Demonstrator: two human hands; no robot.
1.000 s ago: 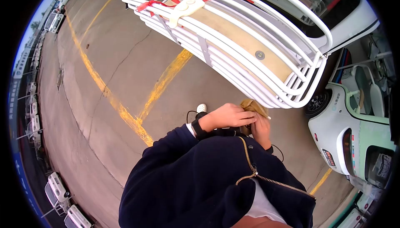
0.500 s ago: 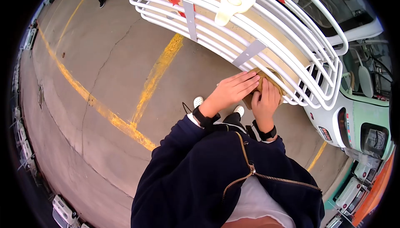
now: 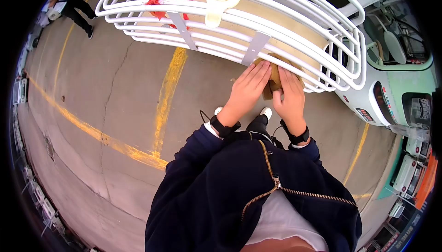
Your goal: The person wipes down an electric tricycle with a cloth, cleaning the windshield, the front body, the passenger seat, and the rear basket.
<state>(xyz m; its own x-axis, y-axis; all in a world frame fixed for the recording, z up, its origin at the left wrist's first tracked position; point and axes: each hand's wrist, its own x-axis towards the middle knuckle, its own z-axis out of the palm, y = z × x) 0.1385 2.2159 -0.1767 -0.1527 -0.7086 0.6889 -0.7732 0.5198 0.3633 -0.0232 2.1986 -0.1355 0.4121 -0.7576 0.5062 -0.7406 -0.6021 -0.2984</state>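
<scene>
A brown cloth (image 3: 274, 78) is bunched over the lower bars of a white tubular metal rack (image 3: 221, 18), near its right end. My left hand (image 3: 248, 86) presses on the cloth's left side, its fingers straight and close together against the bar. On the other side, my right hand (image 3: 290, 93) has its fingers over the cloth, with the thumb below, gripping it. Part of the cloth hangs down between my hands. The fingertips partly hide both cloth and bar.
On the rack sit a cream plastic piece (image 3: 224, 1), a red ribbon (image 3: 159, 4) and grey metal brackets (image 3: 256, 47). A pale green and white vehicle (image 3: 391, 93) stands at right. Another person (image 3: 76, 5) is at the upper left. Yellow lines (image 3: 169, 95) mark the concrete floor.
The view has shifted, so the rack and my hands appear further left and higher. My hands stay on the cloth, and my left fingers now point more upward. More of the other person shows.
</scene>
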